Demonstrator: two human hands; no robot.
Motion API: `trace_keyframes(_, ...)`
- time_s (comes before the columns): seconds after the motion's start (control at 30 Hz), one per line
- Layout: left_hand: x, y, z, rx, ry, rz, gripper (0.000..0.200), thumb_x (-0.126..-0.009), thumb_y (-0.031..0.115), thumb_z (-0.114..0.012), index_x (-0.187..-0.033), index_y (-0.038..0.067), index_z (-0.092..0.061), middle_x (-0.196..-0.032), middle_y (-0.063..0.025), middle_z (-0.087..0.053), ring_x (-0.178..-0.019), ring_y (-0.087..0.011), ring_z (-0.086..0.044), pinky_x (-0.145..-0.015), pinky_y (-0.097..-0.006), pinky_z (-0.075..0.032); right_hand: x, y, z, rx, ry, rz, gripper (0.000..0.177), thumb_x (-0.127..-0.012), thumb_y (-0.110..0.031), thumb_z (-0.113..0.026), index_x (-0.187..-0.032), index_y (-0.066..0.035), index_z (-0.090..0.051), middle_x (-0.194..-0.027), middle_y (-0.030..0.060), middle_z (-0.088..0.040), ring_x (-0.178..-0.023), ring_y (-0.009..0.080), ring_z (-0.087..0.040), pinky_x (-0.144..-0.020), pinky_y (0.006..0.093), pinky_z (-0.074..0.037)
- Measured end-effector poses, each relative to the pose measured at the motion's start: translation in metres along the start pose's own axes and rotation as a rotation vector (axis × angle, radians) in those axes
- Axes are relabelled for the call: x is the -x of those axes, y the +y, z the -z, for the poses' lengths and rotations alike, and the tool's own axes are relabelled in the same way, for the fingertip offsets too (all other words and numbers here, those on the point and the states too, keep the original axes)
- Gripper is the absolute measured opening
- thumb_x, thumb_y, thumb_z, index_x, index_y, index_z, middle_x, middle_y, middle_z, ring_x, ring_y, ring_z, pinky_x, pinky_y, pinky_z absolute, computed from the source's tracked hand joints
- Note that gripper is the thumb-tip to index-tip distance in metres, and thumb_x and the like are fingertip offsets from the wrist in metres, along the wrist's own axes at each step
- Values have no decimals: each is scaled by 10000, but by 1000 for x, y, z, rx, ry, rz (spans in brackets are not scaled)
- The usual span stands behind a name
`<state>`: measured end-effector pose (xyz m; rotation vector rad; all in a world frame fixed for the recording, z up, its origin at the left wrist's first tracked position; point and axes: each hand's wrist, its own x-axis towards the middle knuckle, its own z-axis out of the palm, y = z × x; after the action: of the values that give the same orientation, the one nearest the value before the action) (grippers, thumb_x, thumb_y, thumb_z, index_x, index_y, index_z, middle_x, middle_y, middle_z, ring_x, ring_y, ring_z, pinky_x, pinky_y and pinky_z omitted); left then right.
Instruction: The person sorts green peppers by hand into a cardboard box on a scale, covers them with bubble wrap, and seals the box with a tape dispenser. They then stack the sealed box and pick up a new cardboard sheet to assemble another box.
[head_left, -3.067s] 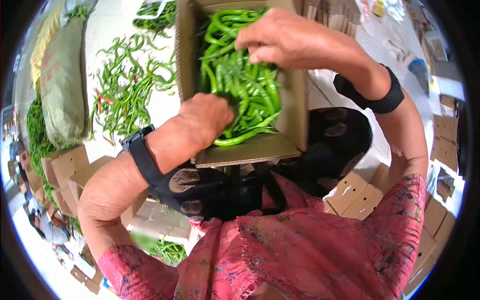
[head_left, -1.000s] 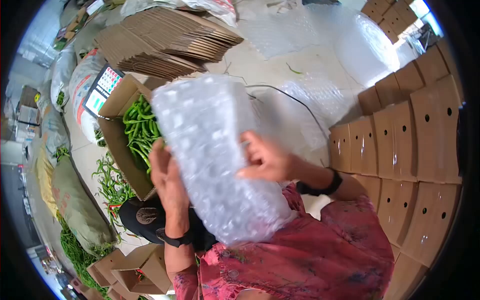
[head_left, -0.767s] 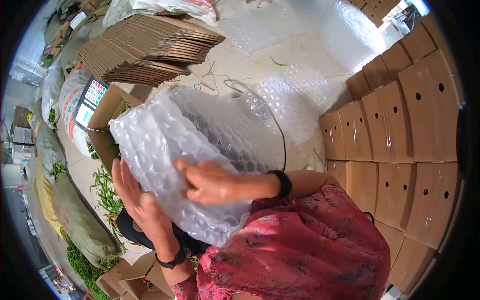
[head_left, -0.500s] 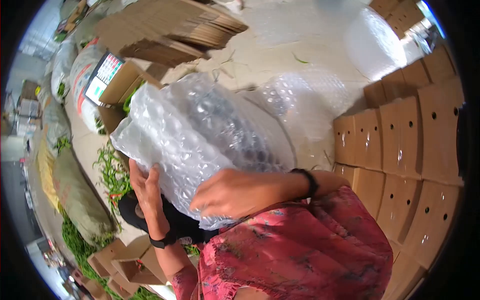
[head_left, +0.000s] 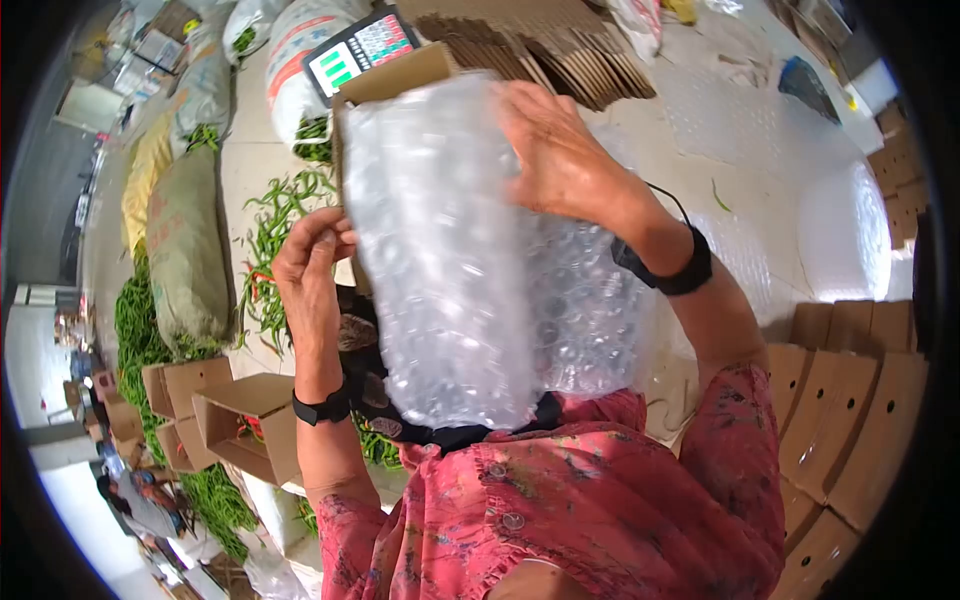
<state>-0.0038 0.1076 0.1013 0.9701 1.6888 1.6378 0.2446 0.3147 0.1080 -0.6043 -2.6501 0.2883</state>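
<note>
A sheet of clear bubble wrap [head_left: 440,270] lies over an open cardboard box [head_left: 400,75], hiding most of the box. On the far right of the sheet, my right hand [head_left: 565,150] has its fingers bent around the plastic; they are blurred by motion. My left hand [head_left: 312,260] is at the left edge, thumb and fingers pinched together where wrap and box side meet. A second part of the wrap [head_left: 590,310] hangs down on the right, close to my body. What the box holds is covered.
Behind the box stands a scale with a lit display [head_left: 360,50]. Green chilies [head_left: 275,230] lie on the floor at left, near full sacks [head_left: 190,250]. Flattened cardboard [head_left: 570,60] is at the back. Stacked boxes [head_left: 830,410] and a bubble wrap roll [head_left: 835,230] stand right.
My right hand has gone from the near part of the wrap up to its far right side. The wrap now stretches over the box. The view has turned left.
</note>
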Motion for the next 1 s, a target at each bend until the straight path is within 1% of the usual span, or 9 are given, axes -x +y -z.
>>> trace_keyframes(0.03, -1, 3, 9, -46, 5, -21, 318, -938, 46, -596, -1249, -19, -603, -1098, -92, -677, -997, -165, -640, -875, -301, -509, -9, 5, -5, 56, -304, 53, 755, -733, -349, -769, -1361, -31, -495, -1395, 179, -465, -1287, 323, -405, -986, 484, -354)
trace_keyframes(0.07, -2, 7, 17, -46, 32, -22, 306, -952, 89, -601, -1245, -2, -605, -1103, -107, -678, -1003, -171, -643, -874, -305, -518, -3, -21, 18, -277, -2, 76, 540, -772, -226, -761, -1248, -25, -602, -1259, 174, -603, -1165, 328, -579, -1012, 428, -461)
trace_keyframes(0.23, 11, 44, -11, -40, -43, -13, 496, -955, 258, -603, -1334, -50, -514, -1265, -172, -601, -1165, -236, -587, -973, -341, -469, -30, -24, -3, -322, -177, 160, 679, -739, -395, -740, -1332, -119, -558, -1305, 107, -567, -1269, 308, -455, -1000, 479, -363)
trace_keyframes(0.37, 21, 48, -49, 162, -143, -211, 770, -853, 289, -741, -1441, -52, -380, -1357, -202, -515, -1264, -274, -504, -1086, -395, -382, -49, -32, -28, -442, 239, 464, 555, -826, -300, -696, -1297, -46, -547, -1298, 137, -556, -1249, 323, -500, -1019, 412, -438)
trace_keyframes(0.53, 6, 60, -37, 427, -133, 118, 395, -876, 101, -719, -1226, -30, -591, -1061, -74, -692, -928, -122, -653, -856, -267, -523, -43, -31, -16, -617, -2, 316, 544, -815, -287, -700, -1279, -42, -554, -1275, 142, -559, -1221, 329, -513, -1007, 417, -443)
trace_keyframes(0.7, 10, 38, 15, 293, -64, 78, 112, -890, 101, -701, -980, 41, -672, -831, 41, -608, -707, -65, -512, -639, -226, -419, -34, -25, -25, -949, -171, 150, 533, -805, -275, -704, -1260, -38, -560, -1251, 148, -562, -1192, 336, -526, -996, 422, -448)
trace_keyframes(0.83, 49, 68, -4, 54, 10, -101, 484, -829, 165, -759, -1245, 14, -563, -1143, -81, -593, -869, -193, -602, -852, -303, -490, -32, -22, -56, -1371, -186, -34, 524, -797, -265, -707, -1245, -34, -565, -1232, 152, -565, -1169, 341, -537, -986, 426, -452)
trace_keyframes(0.87, 62, 73, -20, -145, -12, -277, 603, -803, 169, -770, -1321, 13, -503, -1235, -117, -556, -927, -255, -611, -901, -343, -485, -33, -33, -38, -523, 107, 278, 489, -750, -257, -706, -1177, -49, -588, -1162, 158, -563, -1105, 354, -542, -941, 440, -456)
trace_keyframes(1.0, 61, 45, -60, -645, 21, -774, 779, -763, 151, -759, -1443, 13, -406, -1316, -189, -549, -1032, -369, -623, -920, -420, -505, -44, -71, -30, -270, 335, 422, 359, -745, -248, -678, -1024, -34, -609, -1057, 170, -608, -1003, 364, -581, -800, 449, -479)
